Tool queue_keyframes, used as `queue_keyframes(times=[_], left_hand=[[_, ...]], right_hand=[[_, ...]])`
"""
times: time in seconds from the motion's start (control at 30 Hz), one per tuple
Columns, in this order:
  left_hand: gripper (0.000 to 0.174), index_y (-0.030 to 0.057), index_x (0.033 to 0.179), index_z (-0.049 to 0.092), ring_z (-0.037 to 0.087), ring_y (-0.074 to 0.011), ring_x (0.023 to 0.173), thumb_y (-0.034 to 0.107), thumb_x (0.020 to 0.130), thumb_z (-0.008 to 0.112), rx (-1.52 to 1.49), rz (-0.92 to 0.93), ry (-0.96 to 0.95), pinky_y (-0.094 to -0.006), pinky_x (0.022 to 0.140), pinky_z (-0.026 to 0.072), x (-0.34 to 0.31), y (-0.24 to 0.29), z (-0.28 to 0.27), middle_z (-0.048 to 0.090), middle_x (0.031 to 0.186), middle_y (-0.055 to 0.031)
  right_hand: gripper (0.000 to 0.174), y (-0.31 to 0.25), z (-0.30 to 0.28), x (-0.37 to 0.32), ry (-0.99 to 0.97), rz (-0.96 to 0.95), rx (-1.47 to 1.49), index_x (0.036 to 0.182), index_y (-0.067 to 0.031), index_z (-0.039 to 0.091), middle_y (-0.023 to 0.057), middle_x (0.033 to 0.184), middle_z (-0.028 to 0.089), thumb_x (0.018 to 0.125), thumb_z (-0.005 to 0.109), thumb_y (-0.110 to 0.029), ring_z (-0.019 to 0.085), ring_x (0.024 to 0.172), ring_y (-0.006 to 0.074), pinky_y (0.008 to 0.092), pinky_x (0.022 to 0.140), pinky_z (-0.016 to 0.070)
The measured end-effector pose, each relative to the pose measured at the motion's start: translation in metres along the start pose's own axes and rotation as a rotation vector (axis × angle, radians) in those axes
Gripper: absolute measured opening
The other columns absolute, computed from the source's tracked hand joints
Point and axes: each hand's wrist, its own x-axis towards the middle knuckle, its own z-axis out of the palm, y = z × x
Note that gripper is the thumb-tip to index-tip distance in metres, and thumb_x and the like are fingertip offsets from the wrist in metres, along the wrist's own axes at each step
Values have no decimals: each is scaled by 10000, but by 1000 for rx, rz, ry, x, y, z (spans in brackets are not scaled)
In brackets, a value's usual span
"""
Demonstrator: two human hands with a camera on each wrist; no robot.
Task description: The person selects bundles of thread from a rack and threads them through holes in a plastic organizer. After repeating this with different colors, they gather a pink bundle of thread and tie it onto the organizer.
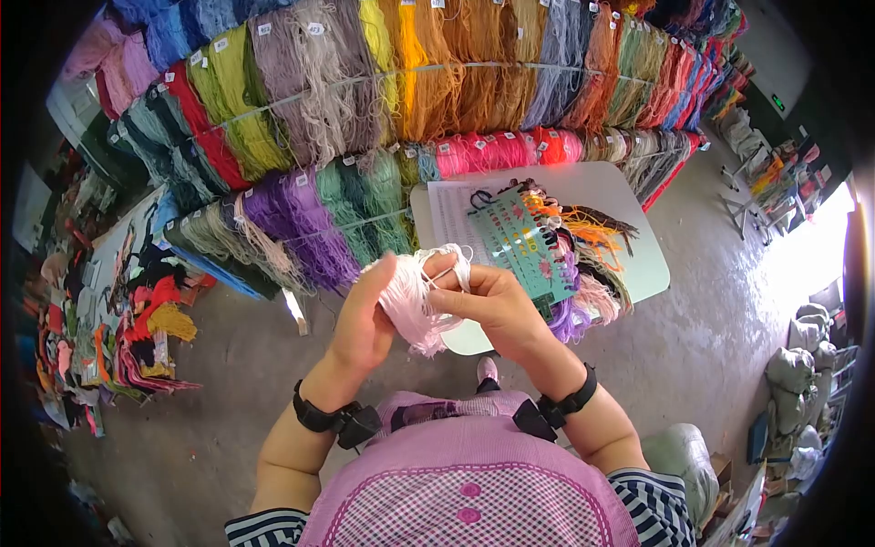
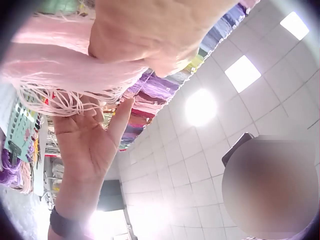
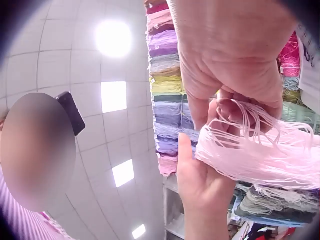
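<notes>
A pale pink skein of thread (image 1: 415, 305) hangs between the two hands in the head view. The left hand (image 1: 366, 319) has its fingers behind and through the skein, its thumb standing up. Thumb and fingers of the right hand (image 1: 492, 305) pinch loose strands at the skein's upper end. Seen from the right wrist, the right hand (image 3: 232, 60) holds looped strands of the skein (image 3: 265, 150), with the left hand (image 3: 205, 187) beneath. In the left wrist view the skein (image 2: 65, 70) runs below the left hand (image 2: 145, 35), and the right hand (image 2: 87, 145) is at its looped end.
Racks of coloured thread (image 1: 456, 91) stand ahead. On a white table (image 1: 638, 264) lie a green perforated card (image 1: 519, 242) with coloured threads and a printed sheet (image 1: 444, 214). More thread bundles (image 1: 155, 319) lie at the left; wrapped bundles (image 1: 793, 374) stand at the right.
</notes>
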Motion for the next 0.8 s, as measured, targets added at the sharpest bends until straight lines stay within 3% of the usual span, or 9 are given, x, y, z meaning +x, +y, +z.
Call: queue_keyframes(times=[0.1,0.17,0.27,0.43,0.6,0.67,0.8], left_hand=[[385,-50,1168,602,625,-155,955,272,969,535,232,102,-58,-278,814,498,-3,4,-16,653,1096,-112],[248,-39,1083,650,637,-133,879,138,913,618,585,175,23,-276,774,502,-4,5,-19,680,1018,-89],[169,-29,1013,678,647,-126,840,20,852,664,351,130,72,-278,761,517,-3,9,-7,695,966,-79],[205,-28,1037,668,648,-127,880,-11,833,672,331,119,51,-273,780,526,-4,7,5,688,1022,-92],[223,-34,1053,658,643,-125,900,-29,830,661,303,122,23,-278,784,531,-3,4,4,678,1061,-101],[262,-23,1098,652,648,-153,953,-9,837,638,377,144,12,-308,858,514,-1,1,1,673,1100,-113],[265,-26,1107,645,646,-155,963,-16,843,623,380,149,23,-314,870,511,0,2,-1,672,1104,-112]], right_hand=[[142,-8,5,-4,22,-65,48,938,5,692,58,1075,647,851,705,-106,576,924,91,272,829,466],[126,-8,2,-7,33,-50,59,933,3,695,72,1119,636,854,700,-95,578,937,100,275,843,465],[112,-5,-2,-9,42,-54,71,932,-1,699,89,1178,619,855,696,-83,581,951,108,277,856,465],[113,-9,1,-12,76,-75,57,934,-4,700,97,1218,598,857,696,-86,583,952,106,269,852,464],[115,-7,1,-10,96,-84,34,908,-1,694,67,1133,609,850,705,-100,566,915,91,259,819,457],[118,-5,2,-9,122,-107,15,909,0,695,57,1106,604,848,705,-101,557,897,86,254,800,452],[110,-4,5,-5,178,-175,-76,888,-10,702,25,1008,581,830,715,-102,526,846,81,245,771,429]])
